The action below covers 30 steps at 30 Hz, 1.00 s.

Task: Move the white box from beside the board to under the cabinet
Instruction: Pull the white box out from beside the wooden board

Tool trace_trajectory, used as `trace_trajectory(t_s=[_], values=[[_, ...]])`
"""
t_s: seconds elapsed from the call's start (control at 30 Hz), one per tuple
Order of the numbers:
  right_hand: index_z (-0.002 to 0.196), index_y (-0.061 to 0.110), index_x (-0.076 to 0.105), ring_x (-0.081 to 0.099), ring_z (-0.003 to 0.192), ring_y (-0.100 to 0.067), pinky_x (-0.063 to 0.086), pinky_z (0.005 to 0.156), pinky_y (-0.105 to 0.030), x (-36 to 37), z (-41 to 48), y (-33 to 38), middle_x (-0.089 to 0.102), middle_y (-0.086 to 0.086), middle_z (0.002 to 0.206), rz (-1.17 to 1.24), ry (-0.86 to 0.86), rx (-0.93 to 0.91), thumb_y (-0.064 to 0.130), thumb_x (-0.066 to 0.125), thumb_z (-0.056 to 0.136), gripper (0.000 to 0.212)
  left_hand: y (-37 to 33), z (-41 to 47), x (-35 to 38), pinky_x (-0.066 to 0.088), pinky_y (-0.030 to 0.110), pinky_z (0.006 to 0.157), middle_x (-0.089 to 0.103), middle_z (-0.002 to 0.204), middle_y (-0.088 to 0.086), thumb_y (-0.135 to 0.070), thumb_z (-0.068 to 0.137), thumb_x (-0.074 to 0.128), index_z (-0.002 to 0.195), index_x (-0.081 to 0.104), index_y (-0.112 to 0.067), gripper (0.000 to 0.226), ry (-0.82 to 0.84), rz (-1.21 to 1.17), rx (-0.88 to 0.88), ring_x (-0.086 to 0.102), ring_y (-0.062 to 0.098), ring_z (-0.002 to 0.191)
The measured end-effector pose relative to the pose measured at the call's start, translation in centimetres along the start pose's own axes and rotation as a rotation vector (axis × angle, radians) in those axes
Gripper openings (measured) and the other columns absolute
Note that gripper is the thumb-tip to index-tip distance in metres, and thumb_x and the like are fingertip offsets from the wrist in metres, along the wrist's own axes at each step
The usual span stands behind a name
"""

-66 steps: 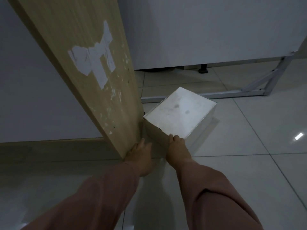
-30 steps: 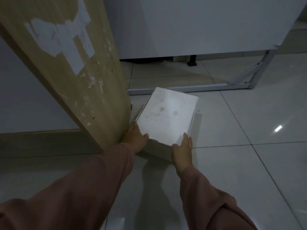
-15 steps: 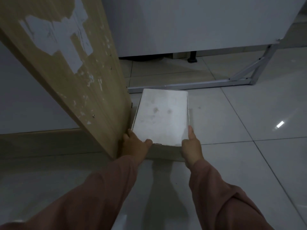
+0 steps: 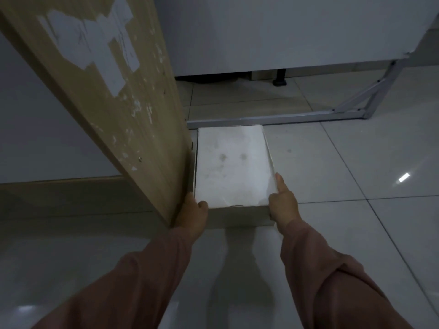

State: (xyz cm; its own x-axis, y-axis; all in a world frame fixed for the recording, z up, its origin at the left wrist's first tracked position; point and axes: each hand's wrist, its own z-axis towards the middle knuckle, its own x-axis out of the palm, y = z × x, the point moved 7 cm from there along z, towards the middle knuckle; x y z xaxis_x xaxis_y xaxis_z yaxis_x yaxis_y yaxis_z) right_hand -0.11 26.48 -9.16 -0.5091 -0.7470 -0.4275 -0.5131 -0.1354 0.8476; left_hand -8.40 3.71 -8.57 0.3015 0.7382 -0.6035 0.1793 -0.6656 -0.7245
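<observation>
A white box [image 4: 232, 165] with a smudged lid lies on the tiled floor, its long side against the leaning wooden board [image 4: 118, 96]. My left hand [image 4: 193, 214] grips its near left corner, squeezed between box and board. My right hand [image 4: 282, 205] holds the near right corner, thumb along the right edge. The box's far end almost touches the metal floor bar [image 4: 273, 119] below the white cabinet [image 4: 273, 32].
The cabinet stands on a white metal frame with a diagonal brace [image 4: 365, 96] and a black foot [image 4: 279, 82]; a dark gap lies beneath it. A wall with a wooden skirting [image 4: 59, 188] runs at left. Open floor tiles [image 4: 356, 174] spread to the right.
The box has turned from a diagonal lie to square with the board and slid towards the cabinet. My hands shifted from its near edge to its two near corners.
</observation>
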Motion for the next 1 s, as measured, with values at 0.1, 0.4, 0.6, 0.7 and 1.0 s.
trace_trajectory(t_s=[0.1, 0.4, 0.6, 0.7, 1.0], values=[[0.151, 0.028, 0.022, 0.055, 0.101, -0.031, 0.048, 0.096, -0.04, 0.1, -0.6, -0.3, 0.052, -0.017, 0.137, -0.014, -0.002, 0.014, -0.002, 0.034, 0.09, 0.069, -0.1, -0.3, 0.0, 0.032, 0.032, 0.066, 0.039, 0.079, 0.013, -0.007, 0.093, 0.037, 0.089, 0.034, -0.004, 0.007, 0.017, -0.028, 0.017, 0.04, 0.023, 0.066], [0.132, 0.007, 0.047, 0.058, 0.11, -0.039, 0.049, 0.092, -0.038, -0.1, -3.3, -2.7, 0.06, -0.021, 0.124, -0.191, 0.049, 0.183, -0.001, 0.04, 0.085, 0.048, 2.5, -2.5, -1.5, 0.046, 0.046, 0.091, 0.06, 0.108, 0.03, -0.002, 0.09, 0.038, 0.11, 0.05, 0.009, 0.026, 0.079, -0.057, 0.014, 0.058, 0.036, 0.094], [0.122, 0.0, 0.054, 0.058, 0.107, -0.043, 0.054, 0.087, -0.057, 0.0, -4.4, -3.8, 0.06, -0.022, 0.119, -0.087, 0.168, 0.226, -0.012, 0.052, 0.077, 0.048, 5.3, -3.8, -1.5, 0.048, 0.034, 0.075, 0.061, 0.095, 0.013, -0.005, 0.084, 0.041, 0.109, 0.059, -0.01, 0.031, 0.177, -0.279, -0.166, 0.059, 0.028, 0.085], [0.127, 0.018, 0.056, 0.059, 0.099, -0.045, 0.058, 0.071, -0.059, -0.1, -5.4, -4.3, 0.061, -0.016, 0.111, 0.086, 0.181, 0.256, -0.01, 0.038, 0.078, 0.059, 7.2, -4.7, -1.5, 0.041, 0.023, 0.052, 0.061, 0.068, 0.005, -0.013, 0.085, 0.051, 0.08, 0.06, -0.017, 0.011, 0.21, -0.489, -0.324, 0.057, 0.017, 0.059], [0.136, 0.015, 0.05, 0.058, 0.104, -0.047, 0.058, 0.073, -0.057, -1.4, -4.9, -5.8, 0.056, -0.017, 0.13, 0.194, 0.249, 0.295, -0.016, 0.043, 0.079, 0.065, 7.0, -4.7, 1.0, 0.048, 0.049, 0.101, 0.065, 0.128, 0.017, -0.063, 0.07, 0.065, 0.123, 0.064, -0.019, 0.069, 0.328, -0.815, -0.401, 0.06, 0.036, 0.118]])
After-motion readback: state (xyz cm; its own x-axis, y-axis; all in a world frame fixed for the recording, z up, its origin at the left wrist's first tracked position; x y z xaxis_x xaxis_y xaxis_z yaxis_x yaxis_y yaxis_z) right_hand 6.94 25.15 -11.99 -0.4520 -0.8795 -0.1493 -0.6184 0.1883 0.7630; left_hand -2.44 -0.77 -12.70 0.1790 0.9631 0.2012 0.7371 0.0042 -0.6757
